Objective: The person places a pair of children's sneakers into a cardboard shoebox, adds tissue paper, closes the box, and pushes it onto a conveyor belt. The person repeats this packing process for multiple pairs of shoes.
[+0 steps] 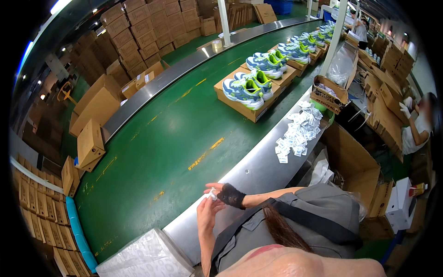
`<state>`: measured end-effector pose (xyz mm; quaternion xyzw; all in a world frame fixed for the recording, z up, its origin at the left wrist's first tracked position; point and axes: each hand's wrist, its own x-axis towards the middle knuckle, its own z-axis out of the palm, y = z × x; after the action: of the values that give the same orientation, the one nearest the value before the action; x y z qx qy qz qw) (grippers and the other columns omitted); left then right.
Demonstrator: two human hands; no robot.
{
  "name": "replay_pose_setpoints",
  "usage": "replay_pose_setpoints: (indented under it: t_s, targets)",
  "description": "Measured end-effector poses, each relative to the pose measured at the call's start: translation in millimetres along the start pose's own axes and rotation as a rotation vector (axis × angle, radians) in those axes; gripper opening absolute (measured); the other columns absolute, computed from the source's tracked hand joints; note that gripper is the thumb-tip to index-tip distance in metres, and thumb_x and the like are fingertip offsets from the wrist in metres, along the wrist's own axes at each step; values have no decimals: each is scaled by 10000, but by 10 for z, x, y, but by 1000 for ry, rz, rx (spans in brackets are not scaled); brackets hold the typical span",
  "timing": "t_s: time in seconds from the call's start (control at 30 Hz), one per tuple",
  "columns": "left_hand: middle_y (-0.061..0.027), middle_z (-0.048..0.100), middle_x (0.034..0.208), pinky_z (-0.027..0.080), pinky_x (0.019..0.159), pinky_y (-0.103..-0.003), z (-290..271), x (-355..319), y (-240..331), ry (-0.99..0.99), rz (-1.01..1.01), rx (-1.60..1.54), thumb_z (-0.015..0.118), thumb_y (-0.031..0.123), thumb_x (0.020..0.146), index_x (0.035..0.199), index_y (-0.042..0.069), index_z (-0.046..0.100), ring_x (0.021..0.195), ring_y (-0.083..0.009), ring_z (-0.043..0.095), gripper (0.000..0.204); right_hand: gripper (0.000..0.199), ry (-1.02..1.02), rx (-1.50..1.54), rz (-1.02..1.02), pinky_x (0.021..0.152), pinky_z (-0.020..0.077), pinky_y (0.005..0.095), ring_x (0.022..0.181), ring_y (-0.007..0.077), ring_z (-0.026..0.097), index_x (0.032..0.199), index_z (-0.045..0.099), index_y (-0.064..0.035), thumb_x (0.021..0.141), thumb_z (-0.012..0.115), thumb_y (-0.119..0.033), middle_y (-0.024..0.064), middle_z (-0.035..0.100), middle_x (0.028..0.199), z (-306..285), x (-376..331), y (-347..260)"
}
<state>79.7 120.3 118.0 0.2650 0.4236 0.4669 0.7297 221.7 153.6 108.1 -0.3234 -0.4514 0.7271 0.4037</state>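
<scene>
My left hand (208, 212) and my right hand (225, 192) meet over the near metal edge of the green conveyor belt (152, 171). Between their fingertips is a small crumpled white sachet (212, 194), partly hidden by the fingers. A black fingerless glove covers my right palm and wrist; the left hand is bare. Farther right along the metal ledge (258, 171) lies a loose heap of small printed white sachets (300, 131). Beyond my hands, blue, white and lime sneakers (247, 90) rest on a brown shoebox (256, 113) on the belt.
More sneakers on boxes (295, 53) line the belt toward the back. An open carton (330, 94) stands beside the heap. White wrapped paper (145, 256) lies at my left. Stacked cartons (147, 30) fill the far side. A person in white gloves (406, 108) is at the right.
</scene>
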Motion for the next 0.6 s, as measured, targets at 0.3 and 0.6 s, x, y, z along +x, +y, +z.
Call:
replay_pose_setpoints:
  t_s: [0.3, 0.6]
  targets:
    - [-15, 473, 584, 454, 492, -301, 230, 450, -171, 284, 99, -129, 469, 178, 898, 854, 42, 506, 521, -165, 512, 148, 522, 206, -1134, -492, 954, 314, 457, 1157, 341, 396, 1129, 513, -94, 668, 665, -288, 181, 446, 1222, -1649, 280, -176]
    - [-31, 471, 585, 447, 502, -314, 128, 28, -518, 693, 144, -291, 515, 204, 876, 852, 44, 482, 528, -176, 500, 166, 597, 436, -2049, 50, 908, 169, 644, 1168, 328, 355, 1134, 505, -285, 601, 661, -502, 167, 419, 1203, -3219, 1027, -2190]
